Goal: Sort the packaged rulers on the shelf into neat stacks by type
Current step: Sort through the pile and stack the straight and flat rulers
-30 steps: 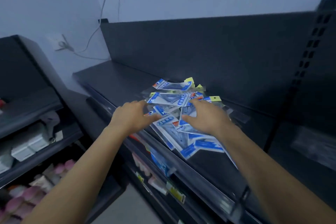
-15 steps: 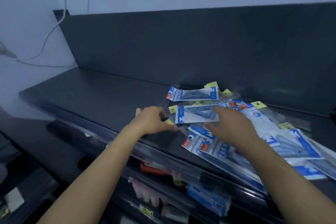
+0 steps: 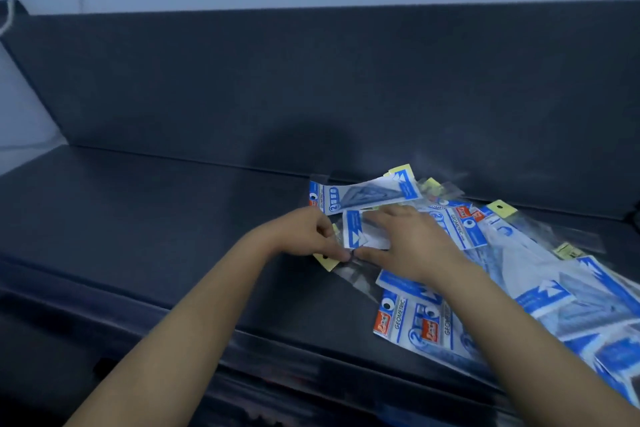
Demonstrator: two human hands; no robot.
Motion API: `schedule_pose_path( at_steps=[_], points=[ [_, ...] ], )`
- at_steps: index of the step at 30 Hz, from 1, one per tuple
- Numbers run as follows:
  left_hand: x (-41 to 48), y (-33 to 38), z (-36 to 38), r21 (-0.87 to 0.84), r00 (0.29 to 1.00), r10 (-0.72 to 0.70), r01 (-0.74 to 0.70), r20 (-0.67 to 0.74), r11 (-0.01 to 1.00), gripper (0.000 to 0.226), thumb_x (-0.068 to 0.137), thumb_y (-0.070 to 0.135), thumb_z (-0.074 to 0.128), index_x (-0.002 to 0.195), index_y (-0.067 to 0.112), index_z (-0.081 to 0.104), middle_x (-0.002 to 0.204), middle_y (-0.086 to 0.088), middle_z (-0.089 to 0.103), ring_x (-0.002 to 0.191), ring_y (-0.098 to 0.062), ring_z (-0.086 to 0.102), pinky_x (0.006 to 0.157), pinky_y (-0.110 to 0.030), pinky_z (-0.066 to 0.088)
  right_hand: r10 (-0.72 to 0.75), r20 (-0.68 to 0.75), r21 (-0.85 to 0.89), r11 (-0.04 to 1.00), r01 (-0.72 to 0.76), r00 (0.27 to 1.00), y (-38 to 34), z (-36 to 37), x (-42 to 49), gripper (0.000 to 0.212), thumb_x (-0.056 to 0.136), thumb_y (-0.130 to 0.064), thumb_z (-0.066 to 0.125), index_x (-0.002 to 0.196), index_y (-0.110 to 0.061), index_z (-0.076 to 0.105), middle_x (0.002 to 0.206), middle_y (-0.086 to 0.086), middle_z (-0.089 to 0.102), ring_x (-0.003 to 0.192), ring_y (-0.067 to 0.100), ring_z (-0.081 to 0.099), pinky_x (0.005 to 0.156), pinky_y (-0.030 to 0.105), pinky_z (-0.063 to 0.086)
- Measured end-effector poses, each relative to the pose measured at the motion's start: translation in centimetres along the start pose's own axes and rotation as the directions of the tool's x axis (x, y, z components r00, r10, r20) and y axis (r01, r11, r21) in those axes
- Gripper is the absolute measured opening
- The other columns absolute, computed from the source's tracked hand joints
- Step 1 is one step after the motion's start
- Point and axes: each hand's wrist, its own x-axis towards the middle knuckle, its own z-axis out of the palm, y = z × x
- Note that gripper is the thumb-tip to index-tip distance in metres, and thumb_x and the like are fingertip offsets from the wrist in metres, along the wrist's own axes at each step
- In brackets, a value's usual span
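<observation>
Left hand [image 3: 304, 236] — seemingly pinching packet [image 3: 355, 234].

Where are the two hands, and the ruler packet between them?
left hand [image 3: 304, 236]: head view, back of hand.
right hand [image 3: 414, 248]: head view, back of hand.
ruler packet [image 3: 356, 234]: head view, blue-and-white card end.

Dim bluish light, soft blur, wide-angle bending at edges

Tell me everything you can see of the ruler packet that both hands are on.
The ruler packet is a flat clear plastic sleeve holding a white card with blue print. It lies at the left edge of the pile on the dark shelf. The left hand pinches its left end; the right hand rests flat over its right part, hiding it.
</observation>
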Motion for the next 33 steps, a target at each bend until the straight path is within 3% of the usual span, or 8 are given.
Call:
schedule_pose_path(
  at_steps=[4, 8, 10, 13, 16, 21, 27, 33],
  points=[
    [0.4, -0.9, -1.2, -0.186, 0.997, 0.079, -0.074, 0.019, 0.980, 0.029, 0.074, 0.034, 0.081, 0.083, 0.008, 0.073, 0.066, 0.009, 0.060, 0.057, 0.001, 0.046, 0.059, -0.017, 0.035, 0.036, -0.020, -0.004, 0.999, -0.036, 0.999, 1.4, -0.6, 1.2, 0.067, 0.081, -0.064, 0.053, 0.139, -0.031, 0.041, 0.139, -0.004, 0.047, 0.128, 0.022, 0.042, 0.105, 0.038, 0.035],
    [-0.3, -2.5, -4.1, -0.395, 0.990, 0.133, -0.103, 0.048, 0.913, 0.024, 0.084, 0.026, 0.073, 0.064, 0.017, 0.064, 0.062, 0.005, 0.055, 0.061, -0.005, 0.047, 0.060, -0.017, 0.037, 0.157, 0.003, -0.040, 0.987, -0.157, 0.988, 2.9, -1.7, 1.9, 0.058, 0.085, -0.055, 0.052, 0.136, -0.028, 0.044, 0.136, -0.002, 0.049, 0.124, 0.022, 0.046, 0.097, 0.035, 0.041],
    [0.0, -3.1, -5.4, -0.563, 0.990, 0.130, -0.073, 0.063, 0.823, 0.033, 0.084, 0.030, 0.072, 0.055, 0.021, 0.059, 0.063, -0.001, 0.053, 0.061, -0.011, 0.052, 0.061, -0.019, 0.045, 0.198, 0.019, -0.074, 0.978, -0.196, 0.980, 3.0, -2.4, 2.7, 0.055, 0.086, -0.054, 0.053, 0.132, -0.025, 0.048, 0.130, 0.000, 0.054, 0.119, 0.022, 0.051, 0.089, 0.033, 0.042],
    [1.2, -2.5, -5.7, -0.684, 0.994, 0.034, 0.049, 0.107, 0.728, 0.021, 0.082, 0.030, 0.074, 0.074, 0.013, 0.065, 0.082, -0.007, 0.059, 0.079, -0.024, 0.068, 0.079, -0.031, 0.058, 0.220, 0.044, -0.081, 0.973, -0.216, 0.975, 2.5, -2.4, 3.7, 0.054, 0.086, -0.050, 0.054, 0.132, -0.024, 0.048, 0.126, 0.001, 0.056, 0.115, 0.022, 0.053, 0.084, 0.031, 0.042],
    [3.1, -1.5, -5.0, -0.513, 0.996, -0.062, 0.086, 0.065, 0.854, 0.031, 0.079, 0.036, 0.077, 0.087, 0.011, 0.060, 0.093, -0.005, 0.063, 0.083, -0.021, 0.069, 0.078, -0.029, 0.058, 0.222, 0.038, -0.074, 0.973, -0.219, 0.974, 2.5, -2.2, 4.3, 0.065, 0.079, -0.060, 0.059, 0.134, -0.026, 0.047, 0.128, -0.001, 0.054, 0.117, 0.020, 0.051, 0.087, 0.032, 0.042],
    [4.5, 0.3, -3.3, 0.077, 0.998, -0.046, 0.043, 0.036, 0.996, 0.048, 0.060, 0.050, 0.086, 0.093, 0.023, 0.063, 0.087, 0.011, 0.061, 0.079, -0.007, 0.059, 0.068, -0.025, 0.047, 0.205, 0.076, 0.014, 0.978, -0.207, 0.976, 2.5, -1.6, 4.8, 0.087, 0.062, -0.071, 0.068, 0.136, -0.031, 0.046, 0.138, -0.004, 0.047, 0.128, 0.018, 0.041, 0.100, 0.034, 0.037],
    [6.9, 2.6, -3.7, 0.176, 0.990, -0.033, 0.009, 0.134, 0.984, 0.045, 0.053, 0.038, 0.092, 0.086, 0.020, 0.068, 0.081, 0.009, 0.066, 0.074, -0.012, 0.059, 0.066, -0.028, 0.046, 0.229, -0.126, 0.035, 0.973, -0.226, 0.965, 4.5, -1.7, 4.9, 0.048, 0.082, -0.043, 0.061, 0.127, -0.027, 0.054, 0.124, -0.002, 0.056, 0.115, 0.021, 0.052, 0.091, 0.032, 0.044],
    [8.6, 2.3, -3.9, 0.251, 0.982, 0.031, -0.078, 0.188, 0.965, 0.033, 0.051, 0.037, 0.077, 0.076, 0.025, 0.059, 0.075, 0.009, 0.064, 0.063, -0.012, 0.055, 0.059, -0.027, 0.041, 0.150, -0.065, 0.148, 0.979, -0.139, 0.987, 5.4, -0.9, 4.1, 0.076, 0.067, -0.064, 0.071, 0.135, -0.036, 0.048, 0.145, -0.011, 0.039, 0.132, 0.011, 0.037, 0.108, 0.031, 0.032]
  ],
)
